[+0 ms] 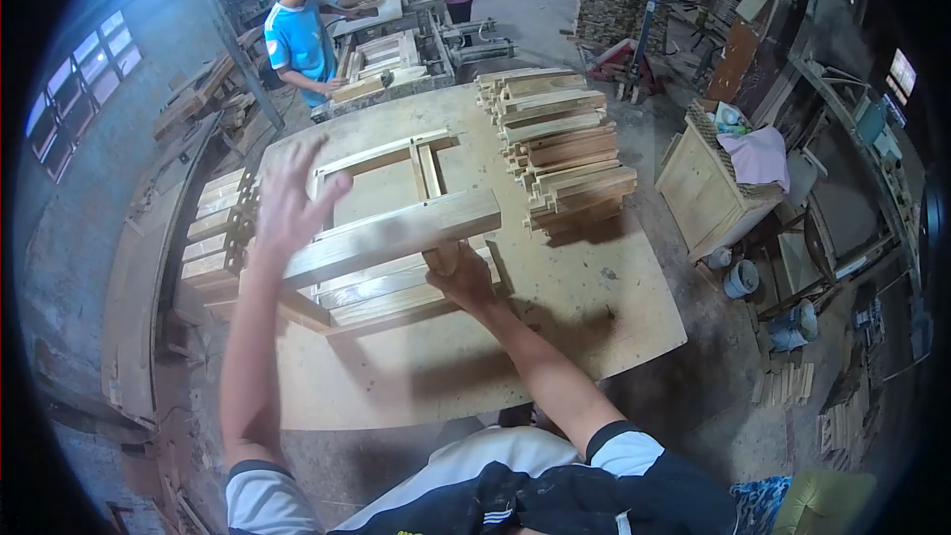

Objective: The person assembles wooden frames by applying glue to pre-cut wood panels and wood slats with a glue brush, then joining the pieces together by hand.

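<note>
My left hand (294,193) is raised at the left end of a wide wooden board (396,230), its fingers spread and slightly smeared by motion. My right hand (464,280) wraps round a short wooden rail (441,259) that juts out from under the board near its right end. Beneath the board lie several flat wooden slats (381,289), partly covered by it. Just beyond, an assembled wooden frame (428,170) with two close crossbars rests on the plywood tabletop (584,312).
Tenoned wooden pieces (570,154) are stacked at the table's right side, more pieces (210,238) at its left. A person in a blue shirt (297,45) works at a machine (396,59) behind. A wooden cabinet (708,173) with a pink cloth stands right, buckets (741,279) beside it.
</note>
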`<state>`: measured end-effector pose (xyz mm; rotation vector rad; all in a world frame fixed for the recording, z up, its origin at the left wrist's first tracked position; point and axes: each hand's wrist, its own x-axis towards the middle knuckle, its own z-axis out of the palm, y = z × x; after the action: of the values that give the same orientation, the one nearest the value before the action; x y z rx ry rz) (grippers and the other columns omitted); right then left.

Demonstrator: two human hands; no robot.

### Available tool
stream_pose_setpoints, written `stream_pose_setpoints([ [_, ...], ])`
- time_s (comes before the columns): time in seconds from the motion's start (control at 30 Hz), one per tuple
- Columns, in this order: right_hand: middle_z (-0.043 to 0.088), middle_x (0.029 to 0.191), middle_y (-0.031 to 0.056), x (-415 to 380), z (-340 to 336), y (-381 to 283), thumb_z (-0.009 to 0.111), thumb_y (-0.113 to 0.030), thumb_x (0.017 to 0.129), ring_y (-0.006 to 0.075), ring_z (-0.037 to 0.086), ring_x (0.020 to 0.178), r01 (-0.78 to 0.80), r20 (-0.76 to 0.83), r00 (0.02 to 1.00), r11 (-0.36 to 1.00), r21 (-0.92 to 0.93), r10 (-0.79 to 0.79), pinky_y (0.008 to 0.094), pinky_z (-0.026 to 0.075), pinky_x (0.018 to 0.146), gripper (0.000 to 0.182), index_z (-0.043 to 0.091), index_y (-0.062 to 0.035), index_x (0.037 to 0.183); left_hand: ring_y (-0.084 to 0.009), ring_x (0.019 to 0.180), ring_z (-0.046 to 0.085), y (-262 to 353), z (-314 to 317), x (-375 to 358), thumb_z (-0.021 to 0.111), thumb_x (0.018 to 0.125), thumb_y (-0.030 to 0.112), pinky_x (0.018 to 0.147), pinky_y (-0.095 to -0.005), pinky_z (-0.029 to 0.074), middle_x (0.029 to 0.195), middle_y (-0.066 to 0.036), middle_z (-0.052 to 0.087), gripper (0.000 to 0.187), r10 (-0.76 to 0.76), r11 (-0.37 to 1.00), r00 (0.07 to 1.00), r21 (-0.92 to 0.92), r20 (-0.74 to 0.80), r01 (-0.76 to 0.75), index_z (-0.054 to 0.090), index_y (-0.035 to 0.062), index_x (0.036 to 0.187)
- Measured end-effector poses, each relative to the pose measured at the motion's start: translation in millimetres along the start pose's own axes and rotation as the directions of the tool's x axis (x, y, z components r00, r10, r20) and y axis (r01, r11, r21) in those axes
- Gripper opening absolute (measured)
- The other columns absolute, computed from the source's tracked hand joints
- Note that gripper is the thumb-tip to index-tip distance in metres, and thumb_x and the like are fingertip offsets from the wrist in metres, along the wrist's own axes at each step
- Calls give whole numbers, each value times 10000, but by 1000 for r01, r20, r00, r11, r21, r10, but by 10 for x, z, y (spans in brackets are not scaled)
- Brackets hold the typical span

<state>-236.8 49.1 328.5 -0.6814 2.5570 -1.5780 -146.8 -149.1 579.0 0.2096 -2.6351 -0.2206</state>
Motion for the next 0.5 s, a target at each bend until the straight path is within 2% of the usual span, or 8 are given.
stream_pose_setpoints([
  [0.03, 632, 1196, 267, 31, 5, -52, 790, -484, 694, 413, 620, 1120, 0, 18, 1000, 1000, -10, 0, 476, 497, 970, 845, 519, 53, 1288, -428, 1156, 584, -222, 431, -130, 572, 869, 689, 989, -500, 440, 1172, -265, 644, 857, -121, 991, 993, 55, -15, 122, 594, -59, 1286],
  [0.07, 635, 1190, 261, 63, 13, -101, 793, -480, 696, 414, 622, 1113, 0, 35, 999, 1000, -20, 0, 482, 498, 961, 826, 521, 35, 1282, -434, 979, 661, -275, 541, -65, 589, 845, 705, 885, -465, 506, 941, -259, 697, 819, -326, 941, 823, 75, 466, 330, 691, -79, 1059],
  [0.17, 642, 1167, 251, 36, 168, 172, 795, -482, 702, 418, 629, 1090, 69, -16, 997, 998, 9, -69, 484, 508, 935, 800, 528, 15, 1270, -411, 775, 699, -233, 610, -123, 591, 783, 787, 738, -451, 541, 737, -241, 688, 880, 59, 985, 893, -170, 446, 20, 722, -79, 869],
  [0.2, 650, 1146, 244, -18, 46, 7, 793, -498, 712, 423, 628, 1084, 31, -21, 999, 999, 11, -31, 485, 511, 927, 792, 534, 12, 1260, -391, 739, 698, -227, 614, -119, 585, 760, 816, 703, -443, 534, 718, -239, 682, 913, 13, 988, 864, -142, 503, 68, 721, -83, 852],
  [0.27, 652, 1138, 244, -76, 106, 75, 790, -511, 723, 417, 625, 1093, 114, -24, 993, 993, -11, -114, 484, 507, 937, 776, 547, 6, 1249, -349, 667, 694, -262, 532, -110, 575, 713, 874, 632, -427, 520, 681, -237, 669, 980, -84, 986, 786, -61, 612, 153, 720, -90, 818],
  [0.37, 651, 1148, 243, -161, 17, -131, 789, -520, 745, 405, 630, 1096, 104, 33, 994, 994, 8, -105, 481, 507, 938, 711, 593, -6, 1195, -305, 650, 679, -295, 332, -99, 556, 640, 938, 592, -440, 492, 622, -173, 657, 1002, -55, 981, 648, -79, 759, 175, 741, -42, 740],
  [0.4, 651, 1151, 244, -223, 30, -105, 790, -517, 747, 404, 635, 1086, 132, 58, 990, 991, -7, -131, 479, 514, 926, 697, 602, -7, 1183, -284, 608, 659, -351, 316, -138, 558, 657, 926, 568, -426, 486, 569, -164, 622, 993, 11, 981, 691, -142, 723, 133, 724, -53, 690],
  [0.5, 673, 1105, 232, -105, -62, -552, 793, -468, 762, 393, 664, 1025, 176, 34, 984, 984, -7, -175, 469, 530, 892, 585, 657, -8, 1097, -310, 625, 648, -581, 107, -22, 561, 780, 826, 560, -442, 486, 636, -199, 646, 963, 83, 982, 750, -183, 656, 52, 712, -117, 901],
])
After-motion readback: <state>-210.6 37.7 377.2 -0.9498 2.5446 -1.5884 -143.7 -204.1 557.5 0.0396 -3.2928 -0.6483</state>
